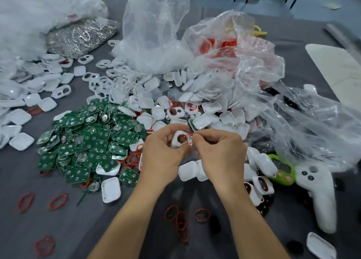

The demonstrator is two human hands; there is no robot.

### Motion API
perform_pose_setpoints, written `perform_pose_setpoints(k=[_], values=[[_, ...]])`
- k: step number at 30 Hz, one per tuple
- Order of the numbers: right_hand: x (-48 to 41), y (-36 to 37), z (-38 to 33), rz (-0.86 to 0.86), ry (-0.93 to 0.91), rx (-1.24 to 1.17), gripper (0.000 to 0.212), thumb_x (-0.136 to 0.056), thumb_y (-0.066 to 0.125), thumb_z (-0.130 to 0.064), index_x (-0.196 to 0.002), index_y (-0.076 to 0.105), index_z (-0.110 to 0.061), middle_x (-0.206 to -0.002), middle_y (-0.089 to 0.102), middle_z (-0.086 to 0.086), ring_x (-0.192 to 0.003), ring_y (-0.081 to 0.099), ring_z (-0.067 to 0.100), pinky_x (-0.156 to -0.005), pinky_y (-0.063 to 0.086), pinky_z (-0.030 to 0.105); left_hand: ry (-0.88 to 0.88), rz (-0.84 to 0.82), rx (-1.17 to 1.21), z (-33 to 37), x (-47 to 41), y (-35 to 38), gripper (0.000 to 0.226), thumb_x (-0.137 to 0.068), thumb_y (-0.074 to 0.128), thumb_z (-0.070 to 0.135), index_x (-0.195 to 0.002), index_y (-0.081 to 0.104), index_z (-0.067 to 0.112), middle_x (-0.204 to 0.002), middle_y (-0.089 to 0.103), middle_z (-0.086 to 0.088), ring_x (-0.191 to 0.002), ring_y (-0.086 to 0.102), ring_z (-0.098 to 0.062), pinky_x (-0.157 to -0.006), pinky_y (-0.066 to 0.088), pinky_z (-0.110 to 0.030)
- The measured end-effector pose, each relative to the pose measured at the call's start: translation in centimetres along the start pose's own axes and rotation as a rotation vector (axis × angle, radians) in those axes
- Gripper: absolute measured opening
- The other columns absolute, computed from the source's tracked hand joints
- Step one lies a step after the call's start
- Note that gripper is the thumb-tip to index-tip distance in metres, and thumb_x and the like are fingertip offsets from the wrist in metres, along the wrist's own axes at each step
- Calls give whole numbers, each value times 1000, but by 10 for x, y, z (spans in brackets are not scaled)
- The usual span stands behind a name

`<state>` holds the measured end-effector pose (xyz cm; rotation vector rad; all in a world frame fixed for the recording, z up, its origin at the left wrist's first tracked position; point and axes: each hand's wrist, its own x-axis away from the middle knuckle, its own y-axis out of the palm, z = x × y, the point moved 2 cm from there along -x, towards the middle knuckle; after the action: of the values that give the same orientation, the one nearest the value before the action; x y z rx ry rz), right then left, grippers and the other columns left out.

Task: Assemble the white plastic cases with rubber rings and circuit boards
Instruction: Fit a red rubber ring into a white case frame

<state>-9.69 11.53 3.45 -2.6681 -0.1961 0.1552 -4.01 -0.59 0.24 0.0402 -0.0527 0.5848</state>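
Centrally, left grip (162,153) holds case (178,137); right grip (218,151) pinches ring (188,134) over it.

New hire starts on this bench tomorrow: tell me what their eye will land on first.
At the centre, the left hand grips a white plastic case while the right hand pinches a red rubber ring over it. Left of the hands lies a heap of green circuit boards, bright against the grey table. Behind, a pile of white cases lies in front of crumpled clear plastic bags.
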Motion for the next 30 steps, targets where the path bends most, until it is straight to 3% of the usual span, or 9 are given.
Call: perform_pose_setpoints(k=[4,8,11,17,20,23,27,30], values=[[2,1,-2,32,-58,103,14,-84,73,-23,-78,79,-34,-67,70,-24,-66,67,2,-62,50,21,-41,-108,105,4,6,7,45,-86,58,-20,-110,73,15,-98,77,-15,-85,69,-19,-76,57,-24],[4,1,0,32,-130,253,18,-86,67,-25,-71,72,-18,-60,66,-5,-58,57,17,-61,50,37,-78,-104,146,3,12,13,39,-92,53,-16,-114,70,12,-99,73,-25,-86,65,-23,-81,53,-36],[4,0,1,12,-120,252,25,-85,63,-24,-63,64,-14,-52,58,-3,-55,50,20,-57,48,37,-50,-67,94,2,16,17,39,-94,53,-13,-113,68,17,-94,69,-26,-81,62,-21,-77,51,-37],[-2,-1,2,-31,-88,228,30,-83,63,-24,-54,59,-19,-47,53,-6,-52,49,19,-54,45,34,-64,-81,33,0,19,23,39,-97,48,-10,-115,63,22,-109,74,-3,-102,69,-24,-98,52,-52],[-3,1,3,-73,-86,270,28,-89,62,-24,-62,65,-16,-55,60,-3,-57,55,18,-57,46,34,-68,-76,3,-1,18,24,39,-99,50,-3,-112,65,30,-92,73,1,-88,67,-19,-90,54,-53],[-2,3,4,-112,-88,310,24,-95,60,-24,-73,69,-18,-61,60,-6,-58,50,14,-52,34,22,-73,-87,8,0,18,24,37,-102,50,1,-111,67,33,-80,69,5,-79,65,-12,-72,52,-34],[3,5,3,-151,-127,301,22,-98,57,-24,-104,77,-28,-74,70,-7,-66,54,9,-62,39,17,-96,-136,41,3,17,20,42,-98,47,-5,-115,69,28,-93,75,1,-88,71,-12,-72,53,-20],[3,-2,4,-169,-153,220,19,-96,63,-28,-106,76,-37,-73,71,-13,-72,64,6,-70,51,23,-103,-179,83,6,16,17,43,-96,46,-11,-117,69,18,-98,77,-7,-92,73,-18,-77,55,-23]])
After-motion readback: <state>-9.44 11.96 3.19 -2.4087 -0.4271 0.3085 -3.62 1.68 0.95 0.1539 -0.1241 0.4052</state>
